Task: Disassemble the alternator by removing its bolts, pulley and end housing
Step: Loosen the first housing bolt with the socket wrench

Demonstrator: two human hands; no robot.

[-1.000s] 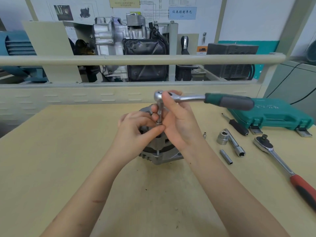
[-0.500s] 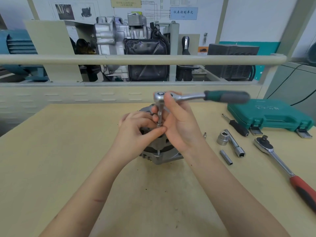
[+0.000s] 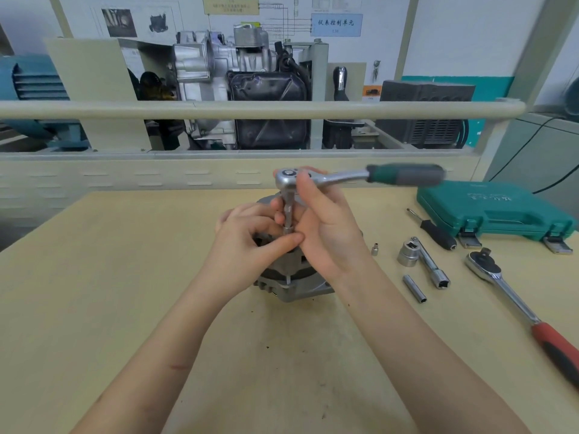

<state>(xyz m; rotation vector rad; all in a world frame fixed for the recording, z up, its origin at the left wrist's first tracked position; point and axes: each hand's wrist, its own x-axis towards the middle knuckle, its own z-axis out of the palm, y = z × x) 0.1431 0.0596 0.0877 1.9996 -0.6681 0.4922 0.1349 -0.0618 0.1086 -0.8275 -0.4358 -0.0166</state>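
Both hands grip the ratchet over the mid-table alternator.

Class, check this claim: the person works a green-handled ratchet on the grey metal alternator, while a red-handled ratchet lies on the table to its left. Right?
Wrong side. The head view shows the red-handled ratchet lying right of the grey metal alternator; the green-handled ratchet is indeed on it.

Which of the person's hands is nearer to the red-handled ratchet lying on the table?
Right. The right hand is at the alternator, on the side facing the red-handled ratchet, gripping the green-handled ratchet. The left hand sits on the alternator's far side.
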